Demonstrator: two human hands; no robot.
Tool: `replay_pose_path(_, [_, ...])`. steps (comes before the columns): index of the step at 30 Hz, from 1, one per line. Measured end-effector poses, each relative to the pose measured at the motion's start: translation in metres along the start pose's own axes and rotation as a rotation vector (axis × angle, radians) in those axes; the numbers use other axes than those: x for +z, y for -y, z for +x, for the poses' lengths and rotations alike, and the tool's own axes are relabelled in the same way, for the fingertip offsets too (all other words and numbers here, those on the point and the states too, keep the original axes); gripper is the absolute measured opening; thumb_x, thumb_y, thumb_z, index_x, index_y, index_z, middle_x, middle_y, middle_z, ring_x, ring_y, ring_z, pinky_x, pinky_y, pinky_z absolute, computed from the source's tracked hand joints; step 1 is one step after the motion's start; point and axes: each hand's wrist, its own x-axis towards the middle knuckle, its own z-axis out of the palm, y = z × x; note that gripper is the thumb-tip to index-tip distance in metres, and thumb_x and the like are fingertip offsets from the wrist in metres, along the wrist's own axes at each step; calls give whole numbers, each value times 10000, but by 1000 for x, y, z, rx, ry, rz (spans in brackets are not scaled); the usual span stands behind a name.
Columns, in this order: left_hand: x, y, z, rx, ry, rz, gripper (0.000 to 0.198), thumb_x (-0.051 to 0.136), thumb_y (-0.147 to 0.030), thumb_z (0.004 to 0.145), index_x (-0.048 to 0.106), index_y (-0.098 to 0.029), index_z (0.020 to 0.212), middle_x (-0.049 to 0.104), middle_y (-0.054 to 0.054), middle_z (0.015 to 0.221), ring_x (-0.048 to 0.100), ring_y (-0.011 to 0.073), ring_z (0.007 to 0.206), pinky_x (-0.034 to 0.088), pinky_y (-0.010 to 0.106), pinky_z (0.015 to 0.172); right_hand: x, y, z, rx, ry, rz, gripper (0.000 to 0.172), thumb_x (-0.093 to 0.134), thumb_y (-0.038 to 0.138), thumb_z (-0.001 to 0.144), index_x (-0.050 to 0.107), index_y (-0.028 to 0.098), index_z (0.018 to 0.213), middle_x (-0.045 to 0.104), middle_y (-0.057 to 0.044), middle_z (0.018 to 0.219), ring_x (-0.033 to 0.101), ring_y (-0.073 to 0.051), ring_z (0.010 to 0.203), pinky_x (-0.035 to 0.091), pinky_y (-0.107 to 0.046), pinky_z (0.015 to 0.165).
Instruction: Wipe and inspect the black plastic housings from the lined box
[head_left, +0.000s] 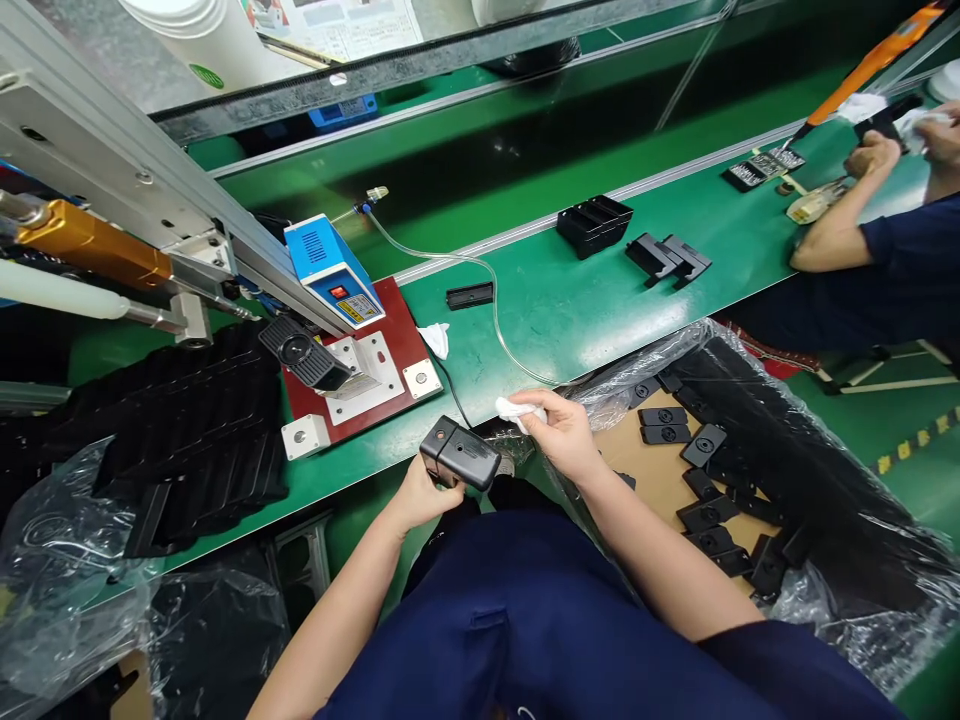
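Note:
My left hand [426, 497] is closed around a black plastic housing [461, 455], which it holds in front of my lap near the bench edge. A small round hole shows on the housing's upper face. To its right, my right hand [562, 432] pinches a crumpled white cloth [519, 411], apart from the housing. Beyond the left hand is a red base plate [394, 310] with a metal fixture [367, 368]. A ribbed black part [304, 352] sits tilted on that fixture.
A blue control box [330, 270] stands behind the fixture. Black trays [594, 225] and a small black part [470, 295] lie on the green bench [540, 320]. A plastic-lined box [622, 445] at right holds several black parts. A co-worker's arm [840, 225] is at far right.

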Motion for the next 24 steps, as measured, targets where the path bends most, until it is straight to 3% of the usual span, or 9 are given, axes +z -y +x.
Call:
replay_pose_path(3, [1,5,1,3,-3,-8,263,682,-131,539,424,-176,565,451,-41,501,419,79,492,337,203,452,3,21,-1,-124,93,27,125,616,205,817,718,215,887,687,-42,934,637,-185,903,511,-321,805])
replay_pose_path(6, [3,5,3,-26,-22,-93,273,723,-188,564,451,-172,581,463,-37,524,452,92,504,424,229,472,7,35,-7,-220,186,-29,167,581,141,829,715,209,900,676,-47,934,638,-169,875,516,-300,771])
replay_pose_path(10, [7,1,5,-109,-140,-326,275,748,-269,600,528,-154,719,521,-21,633,533,123,587,537,298,566,2,25,-25,-254,245,-194,205,537,110,841,708,202,909,662,-57,927,634,-165,858,517,-292,741])
replay_pose_path(17, [15,-16,3,-219,-307,-401,412,764,-263,596,531,-159,920,502,-20,758,532,123,673,567,297,573,-9,5,-26,-125,57,-269,174,556,152,842,704,224,900,660,-37,927,626,-168,865,506,-288,758])
replay_pose_path(24, [27,-38,-1,-326,-316,-351,412,758,-262,594,537,-169,929,492,-31,713,501,93,583,492,208,455,-6,11,-16,-157,-8,-298,188,549,140,824,703,217,901,661,-33,929,623,-168,871,497,-302,800])
